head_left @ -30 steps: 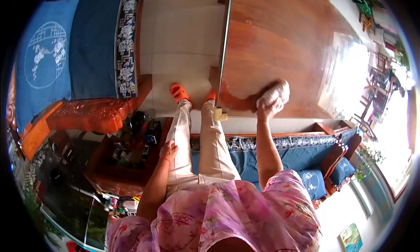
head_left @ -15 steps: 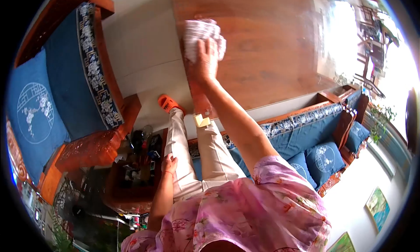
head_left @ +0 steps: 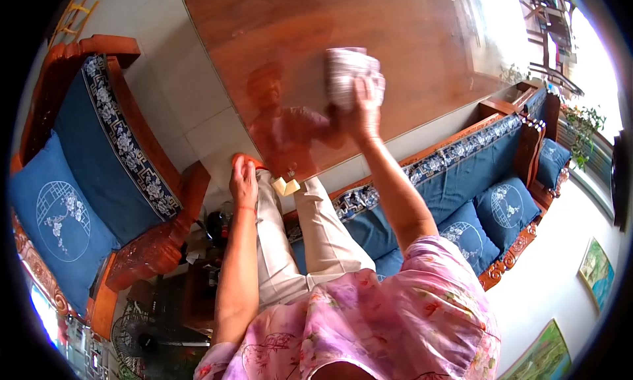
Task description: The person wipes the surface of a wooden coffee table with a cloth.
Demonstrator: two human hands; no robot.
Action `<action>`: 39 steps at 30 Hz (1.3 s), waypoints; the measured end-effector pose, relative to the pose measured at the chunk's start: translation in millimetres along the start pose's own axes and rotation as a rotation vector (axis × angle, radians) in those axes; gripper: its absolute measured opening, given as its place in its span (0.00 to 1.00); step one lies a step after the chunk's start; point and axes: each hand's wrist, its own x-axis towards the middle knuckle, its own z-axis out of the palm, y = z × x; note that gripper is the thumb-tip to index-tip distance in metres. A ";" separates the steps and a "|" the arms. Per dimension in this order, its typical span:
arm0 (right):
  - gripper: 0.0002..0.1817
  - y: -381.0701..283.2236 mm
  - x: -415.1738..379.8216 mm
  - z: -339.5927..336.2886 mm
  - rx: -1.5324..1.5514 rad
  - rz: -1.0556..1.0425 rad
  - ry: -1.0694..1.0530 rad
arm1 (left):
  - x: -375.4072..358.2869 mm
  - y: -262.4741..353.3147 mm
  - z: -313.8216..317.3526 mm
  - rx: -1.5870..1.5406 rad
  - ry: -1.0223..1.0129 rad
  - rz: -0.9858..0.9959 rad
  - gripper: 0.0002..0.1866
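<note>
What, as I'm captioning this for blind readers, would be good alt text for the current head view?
A person's right hand holds a pale cloth against a glossy brown table, while the left hand, seemingly empty, is near the left leg. A blue-covered armchair stands at picture left, a blue-covered sofa at right.

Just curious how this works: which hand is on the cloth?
The right hand, reaching over the tabletop; the left hand is apart from the cloth.

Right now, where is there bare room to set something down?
The tabletop looks bare between the cloth and the bright glare; so does the floor between armchair and tabletop. Crowded: where the right hand holds the cloth.
</note>
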 end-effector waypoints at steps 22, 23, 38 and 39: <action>0.42 90.8 26.1 -29.3 -0.043 0.705 0.130 | 70.5 102.9 82.2 0.145 0.519 -0.611 0.41; 0.42 88.6 30.8 -29.1 -0.033 0.731 0.125 | 71.6 100.0 83.6 0.157 0.530 -0.601 0.41; 0.44 -34.6 102.1 12.0 0.097 0.578 0.149 | 63.1 110.8 79.3 0.108 0.494 -0.512 0.40; 0.44 -45.9 96.0 22.5 0.104 0.507 0.158 | 70.9 82.8 76.4 0.063 0.491 -0.464 0.39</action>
